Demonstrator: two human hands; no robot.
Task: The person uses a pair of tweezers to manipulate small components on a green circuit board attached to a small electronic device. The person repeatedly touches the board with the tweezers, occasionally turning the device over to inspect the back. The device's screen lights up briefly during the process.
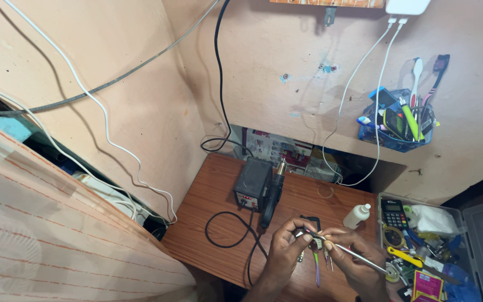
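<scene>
My left hand pinches a small dark part over the wooden desk. My right hand holds thin metal tweezers, their tips meeting the small part between both hands. Small screwdrivers lie on the desk just beneath the hands. A black hot-air station with its handpiece stands behind the hands, its black cord looping on the desk.
A white bottle stands right of the hands. A clear box of tools and a calculator sits at the right. A blue wall holder keeps brushes and tools. White cables hang down the wall.
</scene>
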